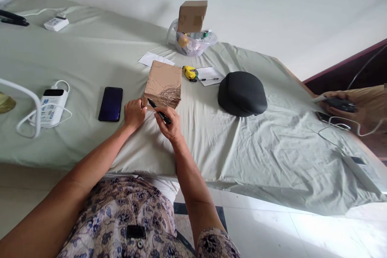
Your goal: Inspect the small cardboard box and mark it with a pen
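Note:
A brown cardboard box sits on the cloth-covered table, with dark scribbled lines on its top and its near side. At the box's near left corner, my left hand grips the edge with bent fingers. My right hand is closed around a black marker pen, whose tip end points up and left at the near side of the box. Whether the tip touches the cardboard I cannot tell. A yellow tape measure lies just beyond the box's right side.
Left of my hands lies a phone, then a white power bank with cables. A black case stands to the right. Behind are a plastic basket with another box on it, and paper with a pen. Another person's hand holds a dark device.

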Available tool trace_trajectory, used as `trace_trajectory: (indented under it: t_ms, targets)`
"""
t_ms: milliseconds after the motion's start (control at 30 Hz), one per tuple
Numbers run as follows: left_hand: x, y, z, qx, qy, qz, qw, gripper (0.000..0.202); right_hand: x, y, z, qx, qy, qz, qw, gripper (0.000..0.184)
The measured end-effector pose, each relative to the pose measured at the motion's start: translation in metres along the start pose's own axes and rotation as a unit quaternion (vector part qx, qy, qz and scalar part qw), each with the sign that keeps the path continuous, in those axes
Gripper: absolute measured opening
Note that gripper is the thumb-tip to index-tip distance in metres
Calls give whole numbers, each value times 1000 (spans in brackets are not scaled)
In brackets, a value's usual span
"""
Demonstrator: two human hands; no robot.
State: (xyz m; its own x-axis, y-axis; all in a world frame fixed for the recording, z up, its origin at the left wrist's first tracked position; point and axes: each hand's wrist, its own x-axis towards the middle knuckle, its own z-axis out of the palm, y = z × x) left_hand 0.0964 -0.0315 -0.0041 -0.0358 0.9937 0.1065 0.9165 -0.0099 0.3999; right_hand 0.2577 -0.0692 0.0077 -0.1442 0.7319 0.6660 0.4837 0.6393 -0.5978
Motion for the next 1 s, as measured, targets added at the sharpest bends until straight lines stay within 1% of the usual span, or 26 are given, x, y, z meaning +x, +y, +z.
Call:
trace_trajectory:
  t_ms: [133, 200, 233, 267, 333, 367, 400, 433, 467, 533, 633, 700, 767, 800, 833, 867, 900, 933, 1000]
  targets:
    - [1, -2, 0, -10, 0, 3, 1000, 27, 0, 8, -5, -27, 6, 24, 999, 23]
    - [1, -3, 1, -18, 2, 5, 1000, 29, -2, 14, -12, -48, 37, 51, 997, 24]
    - [1, -4, 1, -22, 2, 7, 1000, 30, -3, 18, -16, -62, 64, 69, 994, 25]
    - [1, -5, 2, -25, 2, 8, 1000, 31, -4, 21, -20, -83, 111, 97, 986, 26]
    - [1, -6, 3, -29, 2, 12, 1000, 32, -6, 27, -28, -126, 215, 140, 958, 29]
    - [1, -7, 3, -30, 1, 13, 999, 32, -6, 30, -30, -142, 260, 151, 943, 31]
    - [1, -7, 4, -31, 1, 14, 999, 31, -7, 32, -32, -151, 292, 152, 932, 32]
    - [1, -7, 4, -31, 1, 14, 999, 31, -7, 32, -32, -154, 311, 145, 927, 33]
    - [1, -7, 4, -31, 0, 14, 999, 30, -7, 32, -31, -151, 315, 131, 928, 34]
    - [1, -7, 4, -31, 1, 14, 999, 29, -7, 30, -26, -138, 294, 83, 942, 31]
    - [1, -6, 3, -35, 3, 10, 999, 29, -7, 23, -13, -117, 237, -9, 964, 21]
    - [2, -6, 3, -36, 5, 6, 999, 29, -6, 19, -5, -100, 184, -45, 977, 18]
    - [2, -6, 3, -37, 7, 4, 999, 31, -7, 16, 0, -88, 128, -45, 987, 21]
    - [2, -6, 4, -38, 9, 4, 999, 32, -7, 16, 0, -83, 110, -34, 990, 23]
    - [2, -6, 4, -42, 11, 3, 999, 33, -8, 16, 0, -78, 106, -19, 991, 26]
    - [2, -6, 4, -49, 12, 1, 999, 36, -9, 17, -2, -70, 119, -3, 990, 27]
    - [2, -7, 5, -59, 12, -1, 998, 38, -10, 18, -5, -55, 146, 13, 988, 28]
    - [1, -8, 5, -72, 13, -4, 997, 43, -11, 20, -8, -36, 182, 29, 982, 28]
    - [2, -10, 3, -102, 20, -6, 995, 52, -11, 25, -16, -3, 269, 62, 961, 28]
